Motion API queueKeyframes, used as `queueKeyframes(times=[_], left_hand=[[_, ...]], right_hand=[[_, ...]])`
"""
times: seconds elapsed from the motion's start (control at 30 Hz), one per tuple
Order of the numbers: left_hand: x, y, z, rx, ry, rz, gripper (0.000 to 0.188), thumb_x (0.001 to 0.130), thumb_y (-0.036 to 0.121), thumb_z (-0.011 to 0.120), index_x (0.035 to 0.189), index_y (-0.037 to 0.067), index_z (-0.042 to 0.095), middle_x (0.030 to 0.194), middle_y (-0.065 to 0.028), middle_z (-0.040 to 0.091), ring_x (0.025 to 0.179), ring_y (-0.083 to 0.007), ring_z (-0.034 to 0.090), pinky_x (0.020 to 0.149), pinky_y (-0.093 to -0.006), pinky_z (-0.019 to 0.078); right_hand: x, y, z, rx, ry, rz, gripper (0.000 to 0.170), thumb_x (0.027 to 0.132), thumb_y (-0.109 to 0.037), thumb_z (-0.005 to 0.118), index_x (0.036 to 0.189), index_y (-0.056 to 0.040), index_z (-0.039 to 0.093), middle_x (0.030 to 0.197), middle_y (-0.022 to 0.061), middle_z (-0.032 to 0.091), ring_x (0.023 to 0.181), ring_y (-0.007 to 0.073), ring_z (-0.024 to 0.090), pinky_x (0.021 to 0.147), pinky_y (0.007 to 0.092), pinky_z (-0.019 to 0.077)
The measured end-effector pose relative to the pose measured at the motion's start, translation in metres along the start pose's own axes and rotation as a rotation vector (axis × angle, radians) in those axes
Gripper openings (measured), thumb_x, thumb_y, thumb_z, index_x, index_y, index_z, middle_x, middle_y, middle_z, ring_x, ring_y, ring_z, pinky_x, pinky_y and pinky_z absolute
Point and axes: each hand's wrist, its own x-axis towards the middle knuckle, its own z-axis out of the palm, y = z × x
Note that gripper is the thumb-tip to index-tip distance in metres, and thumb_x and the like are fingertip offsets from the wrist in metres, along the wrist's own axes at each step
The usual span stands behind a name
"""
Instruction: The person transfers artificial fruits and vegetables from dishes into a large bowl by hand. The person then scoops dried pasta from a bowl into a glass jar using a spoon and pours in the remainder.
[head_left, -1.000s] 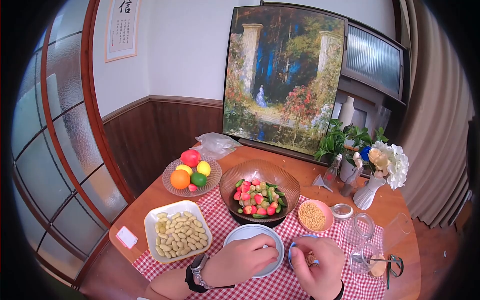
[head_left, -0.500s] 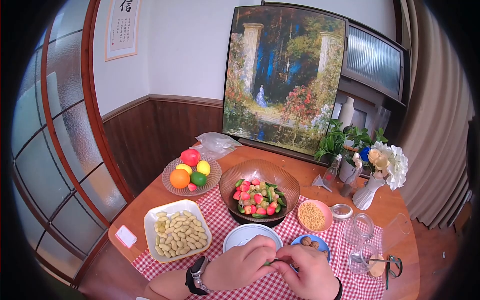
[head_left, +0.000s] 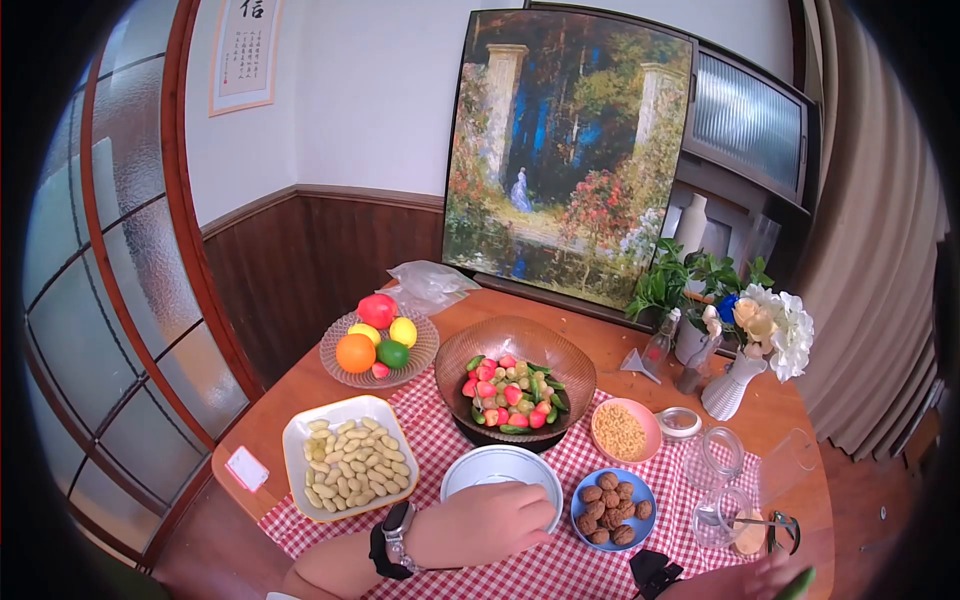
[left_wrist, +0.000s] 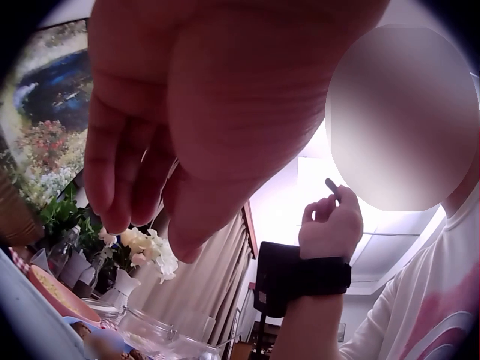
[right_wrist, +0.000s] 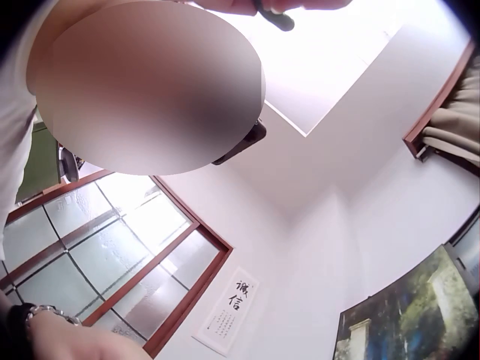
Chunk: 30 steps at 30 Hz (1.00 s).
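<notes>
My left hand (head_left: 485, 525) hovers over the near side of a white bowl (head_left: 480, 472). Its fingers (left_wrist: 142, 176) hang loosely bent in the left wrist view, with nothing seen between them. At the head view's bottom right edge, my right hand (head_left: 755, 580) holds a small green cucumber (head_left: 797, 584) that sticks up from the fingers. The same cucumber (right_wrist: 277, 18) shows at the top of the right wrist view. Beside the white bowl stands a blue plate (head_left: 649, 485) of walnuts (head_left: 612, 502). Similar green pieces lie with red fruit and grapes in a large brown glass bowl (head_left: 462, 345).
A white dish (head_left: 292, 450) of peanuts sits at the left, a fruit plate (head_left: 340, 372) behind it. Near the right are a pink bowl (head_left: 650, 432) of grains, glass jars (head_left: 715, 450), scissors (head_left: 785, 532) and a flower vase (head_left: 733, 390). A checkered cloth (head_left: 420, 425) lies beneath.
My hands met over the cucumber in front of the bowl half a second ago. Since then, the right hand has swung away to the right with it, uncovering the walnuts; the left stays by the bowl.
</notes>
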Motion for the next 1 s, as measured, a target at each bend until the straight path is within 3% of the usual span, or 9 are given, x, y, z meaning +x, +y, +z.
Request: queueKeyframes(times=[0.1,0.17,0.23,0.3,0.33,0.4,0.53,0.8,1.0], left_hand=[[0.004,-0.022,0.007,0.025,0.048,0.033,0.026,0.087,0.024,0.070,0.094,0.004,0.055,0.086,-0.0105,0.055,0.076,-0.0298,0.061,0.065,-0.0400,0.0500],[0.002,-0.031,0.010,0.126,-0.056,-0.053,0.028,0.085,0.025,0.070,0.096,0.004,0.056,0.089,-0.0126,0.058,0.080,-0.0330,0.063,0.069,-0.0431,0.0504],[0.000,-0.042,0.016,0.167,-0.180,-0.116,0.029,0.083,0.024,0.071,0.097,0.004,0.056,0.089,-0.0134,0.060,0.082,-0.0340,0.063,0.071,-0.0442,0.0508],[0.001,-0.049,0.017,0.215,-0.293,-0.177,0.030,0.082,0.023,0.072,0.098,0.003,0.057,0.090,-0.0142,0.061,0.085,-0.0349,0.064,0.072,-0.0453,0.0512],[0.001,-0.052,0.017,0.240,-0.344,-0.200,0.031,0.081,0.022,0.073,0.100,0.003,0.058,0.090,-0.0148,0.062,0.087,-0.0356,0.064,0.073,-0.0457,0.0513],[-0.001,-0.057,0.017,0.267,-0.392,-0.224,0.033,0.080,0.020,0.074,0.103,0.003,0.058,0.091,-0.0155,0.063,0.089,-0.0363,0.064,0.074,-0.0461,0.0513],[-0.008,-0.068,0.028,0.186,-0.377,-0.219,0.028,0.078,0.011,0.070,0.102,0.002,0.060,0.092,-0.0166,0.064,0.089,-0.0358,0.066,0.076,-0.0449,0.0517],[-0.008,-0.075,0.038,0.224,-0.529,-0.307,0.029,0.084,0.008,0.059,0.113,0.008,0.062,0.097,-0.0143,0.068,0.092,-0.0337,0.066,0.076,-0.0436,0.0525],[-0.019,-0.089,0.050,0.162,-0.343,-0.132,0.037,0.085,0.006,0.055,0.122,0.010,0.060,0.088,-0.0142,0.069,0.084,-0.0348,0.068,0.071,-0.0447,0.0529]], right_hand=[[-0.011,0.006,-0.002,0.060,-0.030,-0.106,0.006,0.099,-0.013,0.055,0.100,-0.0075,0.053,0.092,0.0085,0.059,0.085,0.0229,0.056,0.078,0.0389,0.0436],[-0.022,0.019,0.006,-0.214,-0.171,-0.103,0.016,0.095,-0.017,0.062,0.105,-0.0063,0.056,0.091,0.0117,0.058,0.084,0.0250,0.057,0.081,0.0404,0.0427],[-0.005,0.030,0.018,-0.534,-0.913,0.120,0.028,0.087,-0.019,0.069,0.110,-0.0046,0.060,0.088,0.0138,0.060,0.080,0.0290,0.058,0.084,0.0436,0.0439],[-0.022,0.045,0.023,-0.753,-1.307,0.123,0.030,0.086,-0.022,0.070,0.109,-0.0038,0.063,0.073,0.0063,0.064,0.069,0.0257,0.063,0.077,0.0414,0.0492],[-0.021,0.044,0.022,-0.754,-1.303,0.115,0.030,0.086,-0.022,0.070,0.109,-0.0038,0.063,0.073,0.0063,0.064,0.069,0.0257,0.063,0.077,0.0414,0.0492],[-0.016,0.036,0.019,-0.534,-1.615,0.311,0.031,0.088,-0.029,0.068,0.107,-0.0048,0.064,0.074,0.0082,0.065,0.071,0.0272,0.065,0.073,0.0414,0.0503],[-0.010,0.018,0.023,-0.176,-1.400,0.388,0.033,0.080,-0.017,0.072,0.109,-0.0038,0.065,0.083,0.0110,0.063,0.080,0.0312,0.061,0.086,0.0458,0.0458],[-0.012,0.019,0.023,-0.172,-1.341,0.354,0.029,0.080,-0.018,0.072,0.104,-0.0025,0.066,0.079,0.0120,0.063,0.077,0.0321,0.062,0.083,0.0429,0.0482],[-0.017,0.021,0.023,-0.177,-1.416,0.377,0.029,0.080,-0.020,0.072,0.102,-0.0025,0.066,0.081,0.0121,0.064,0.078,0.0325,0.062,0.080,0.0423,0.0479]])
